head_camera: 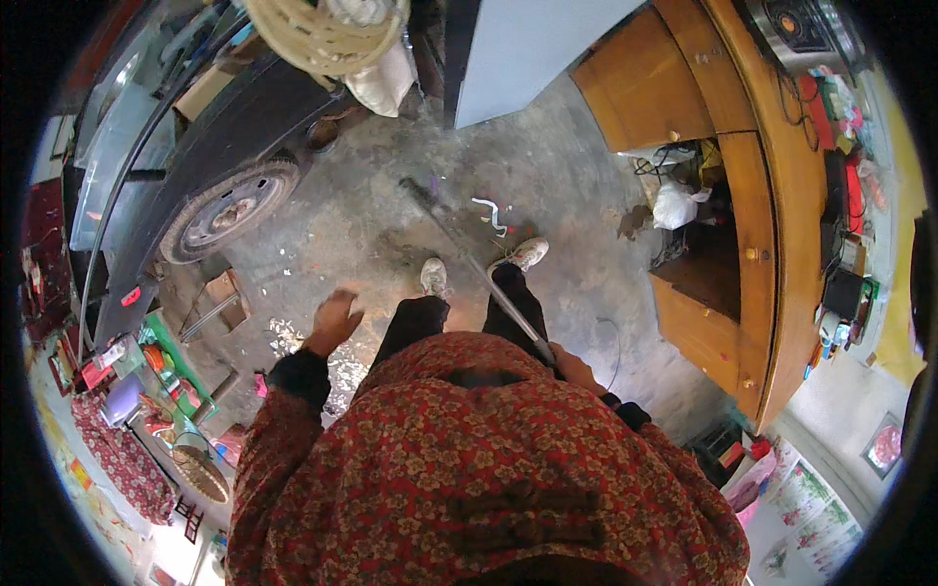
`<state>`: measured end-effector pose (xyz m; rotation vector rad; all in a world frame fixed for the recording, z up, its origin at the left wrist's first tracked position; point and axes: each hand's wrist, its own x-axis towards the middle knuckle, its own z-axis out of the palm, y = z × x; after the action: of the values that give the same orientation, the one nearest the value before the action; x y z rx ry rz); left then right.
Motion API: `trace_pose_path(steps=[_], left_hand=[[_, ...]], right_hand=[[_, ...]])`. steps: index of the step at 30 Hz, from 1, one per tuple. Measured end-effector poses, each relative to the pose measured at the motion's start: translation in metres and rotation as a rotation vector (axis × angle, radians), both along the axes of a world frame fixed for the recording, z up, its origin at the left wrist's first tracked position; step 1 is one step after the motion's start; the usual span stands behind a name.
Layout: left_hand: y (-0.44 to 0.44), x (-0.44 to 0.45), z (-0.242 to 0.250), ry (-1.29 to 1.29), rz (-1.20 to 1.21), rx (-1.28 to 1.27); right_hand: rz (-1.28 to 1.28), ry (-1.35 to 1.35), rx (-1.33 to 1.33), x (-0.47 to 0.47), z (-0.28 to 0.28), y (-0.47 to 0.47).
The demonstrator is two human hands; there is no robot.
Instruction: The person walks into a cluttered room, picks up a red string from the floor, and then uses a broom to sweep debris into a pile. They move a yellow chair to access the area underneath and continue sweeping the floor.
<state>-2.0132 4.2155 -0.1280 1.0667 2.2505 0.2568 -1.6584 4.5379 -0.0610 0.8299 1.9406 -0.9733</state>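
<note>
My right hand [577, 368] grips the top of a long metal pole [506, 302] at my right hip. It slants forward and left past my feet, and its blurred dark far end [416, 189] is at the concrete floor [352, 198]; I cannot tell what kind of head it has. My left hand [335, 321] hangs free on the left with its thumb apart from the fingers, holding nothing. Ahead of my shoes lies a bent white strip [492, 214] among small scraps. Pale scattered bits [343, 377] lie below my left hand.
A dark vehicle's wheel [231, 211] stands at the left, near a cardboard box [229, 300]. On the right is a wooden cabinet [758, 308] with an open compartment holding a white plastic bag [676, 205]. A pale panel [520, 58] and a white sack [385, 79] are ahead.
</note>
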Motion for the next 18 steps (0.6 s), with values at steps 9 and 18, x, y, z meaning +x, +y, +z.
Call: trace_pose_path(steps=[9, 18], left_hand=[[-0.103, 0.030, -0.060, -0.253, 0.464, 0.125], [-0.109, 0.035, -0.077, -0.388, 0.615, 0.094]], right_hand=[[0.030, -0.048, 0.224, -0.017, 0.058, -0.037], [-0.209, -0.019, 0.472, 0.001, 0.021, -0.012]])
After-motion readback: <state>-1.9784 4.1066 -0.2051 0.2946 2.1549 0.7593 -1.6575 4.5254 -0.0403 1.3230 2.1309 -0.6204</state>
